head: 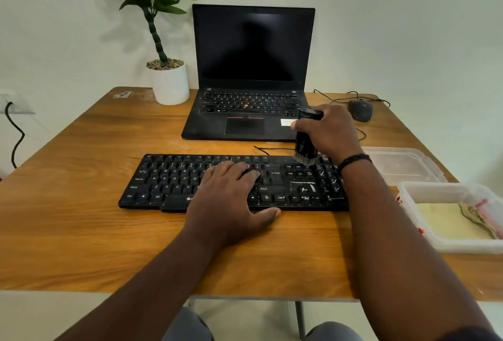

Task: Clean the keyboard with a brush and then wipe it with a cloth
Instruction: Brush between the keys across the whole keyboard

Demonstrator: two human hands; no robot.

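Keyboard [174,180]: black plastic; "Shift", "Ctrl", "Enter" legible, brand mark unclear.
Left hand [231,201]: fingers flat, slightly spread on keys.
Right hand [329,131]: fingers wrapped round black brush [304,147], bristles down.

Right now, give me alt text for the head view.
The right hand holds a black brush upright, bristles down at the far right edge of a black wired keyboard, while the left hand lies flat on its keys. It sits on a wooden table.

Bare forearms, black wristband [353,160] on right wrist, grey trousers [187,325]
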